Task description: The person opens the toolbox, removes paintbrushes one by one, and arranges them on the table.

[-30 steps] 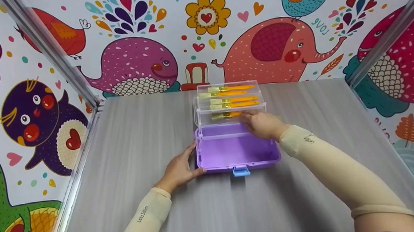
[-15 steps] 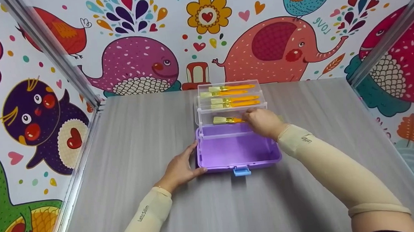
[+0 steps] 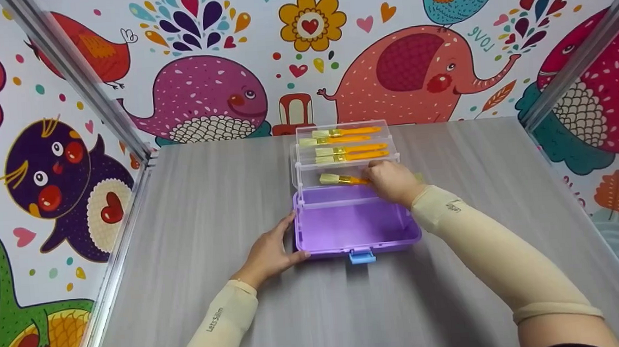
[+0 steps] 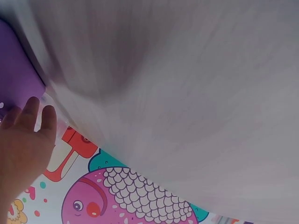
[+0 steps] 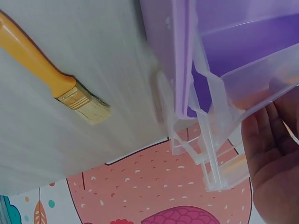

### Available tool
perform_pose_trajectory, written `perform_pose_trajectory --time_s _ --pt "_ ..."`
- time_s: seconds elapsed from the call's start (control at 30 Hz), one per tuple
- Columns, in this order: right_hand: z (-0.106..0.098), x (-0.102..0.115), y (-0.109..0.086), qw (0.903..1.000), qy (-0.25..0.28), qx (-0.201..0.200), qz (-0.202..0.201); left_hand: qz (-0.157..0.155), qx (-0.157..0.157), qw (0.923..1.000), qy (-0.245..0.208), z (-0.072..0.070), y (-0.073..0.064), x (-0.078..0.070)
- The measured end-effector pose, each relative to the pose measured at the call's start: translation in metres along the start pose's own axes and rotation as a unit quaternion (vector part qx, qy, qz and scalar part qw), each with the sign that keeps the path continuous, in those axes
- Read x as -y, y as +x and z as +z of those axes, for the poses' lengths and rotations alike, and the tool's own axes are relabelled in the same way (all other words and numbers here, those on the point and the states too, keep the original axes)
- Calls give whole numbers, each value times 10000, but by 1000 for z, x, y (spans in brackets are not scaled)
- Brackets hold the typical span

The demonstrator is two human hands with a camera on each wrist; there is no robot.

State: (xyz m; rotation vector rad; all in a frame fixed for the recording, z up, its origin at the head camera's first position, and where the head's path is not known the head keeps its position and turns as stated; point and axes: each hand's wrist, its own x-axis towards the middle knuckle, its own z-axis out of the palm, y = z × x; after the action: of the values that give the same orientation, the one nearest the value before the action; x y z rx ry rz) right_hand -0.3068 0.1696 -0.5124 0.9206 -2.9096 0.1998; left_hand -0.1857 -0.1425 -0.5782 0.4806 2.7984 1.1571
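Note:
A purple storage box (image 3: 352, 227) with a blue latch (image 3: 362, 256) stands open, its clear trays (image 3: 309, 165) fanned out behind. My left hand (image 3: 266, 255) rests against the box's left side, thumb at the front corner, fingers extended. In the left wrist view, the fingers (image 4: 31, 112) touch the purple wall. My right hand (image 3: 394, 181) pinches the orange handle of a flat paintbrush (image 3: 337, 178) at the lowest clear tray. The brush's bristles point left; the handle's end is hidden by the hand. In the right wrist view the right hand (image 5: 275, 149) is beside the clear tray.
Several more orange-handled paintbrushes (image 3: 350, 153) lie in the upper trays. Another paintbrush (image 5: 65, 86) lies on the grey table (image 3: 197, 203) right of the box, mostly behind my right forearm in the head view. A patterned wall (image 3: 302, 76) and metal posts (image 3: 91, 85) border the table.
My right hand's fingers have curled round the brush handle in the lowest tray. That brush has shifted slightly toward me and now tilts a little. The left hand stays in place.

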Motion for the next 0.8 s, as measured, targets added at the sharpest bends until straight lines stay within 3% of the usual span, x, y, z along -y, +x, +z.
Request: perform_pose_trajectory --time_s 0.8 --pt "1 3 4 9993 278 84 230 -129 34 9999 -3 -1 -1 -1"
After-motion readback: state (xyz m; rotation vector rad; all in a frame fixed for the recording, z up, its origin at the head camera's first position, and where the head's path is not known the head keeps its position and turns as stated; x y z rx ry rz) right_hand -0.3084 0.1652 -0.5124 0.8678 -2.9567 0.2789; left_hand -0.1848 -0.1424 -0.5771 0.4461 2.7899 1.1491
